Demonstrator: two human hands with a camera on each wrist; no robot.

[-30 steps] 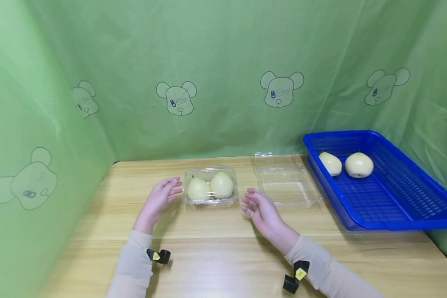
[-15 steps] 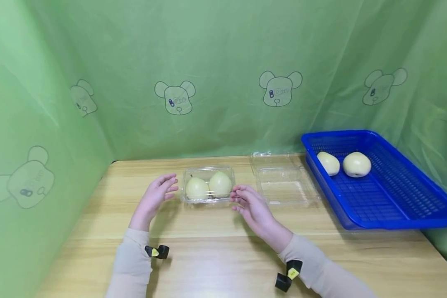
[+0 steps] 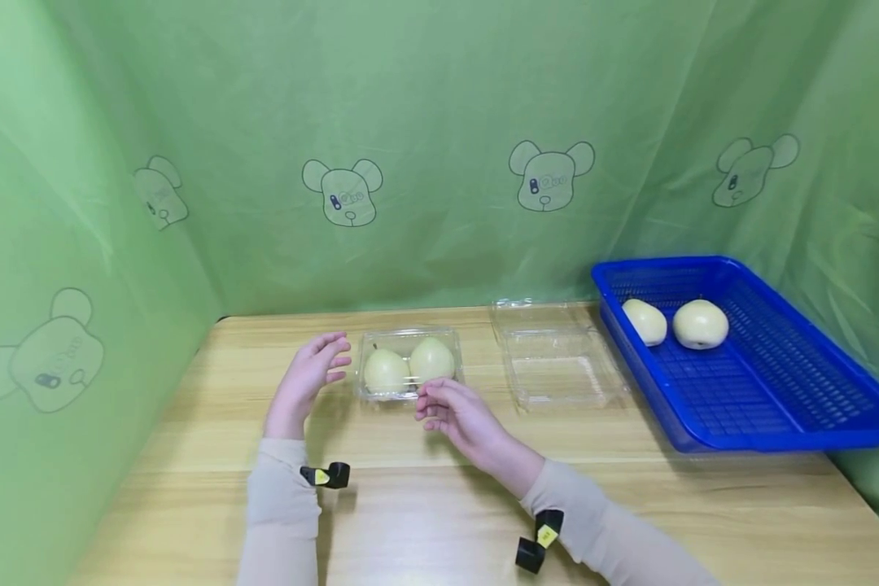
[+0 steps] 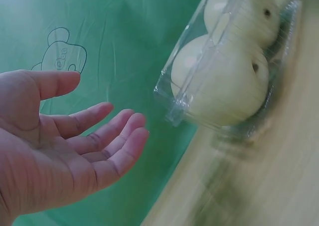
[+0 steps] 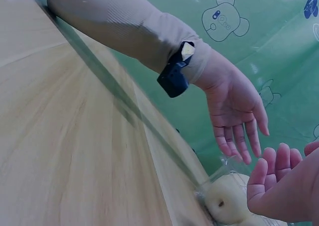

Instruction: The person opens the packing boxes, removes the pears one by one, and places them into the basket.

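Quantities: Hands [image 3: 469,422], two. Clear plastic containers [image 3: 557,373], two; one holds two pears [image 3: 386,372]. Blue basket [image 3: 747,399], one; holds two further pears [image 3: 700,325]. Total pears, four. Sleeves [image 3: 282,521], two. Black wrist devices [image 3: 338,475], two. Worktop [image 3: 205,456], one.

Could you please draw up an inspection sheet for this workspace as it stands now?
Surface: wood-grain table, with a glare patch near its front.
Job's things: lidded clear container with two pears inside; whether it is latched cannot be told. To its right, an open clear container, then a blue basket with two more pears.
Clutter: nothing seen.
Left hand: holding nothing, apart from the lidded container's left side.
Right hand: holding nothing, at that container's front; contact unclear.
Cables: nothing seen.
Surroundings: green curtain printed with cartoon animal heads.
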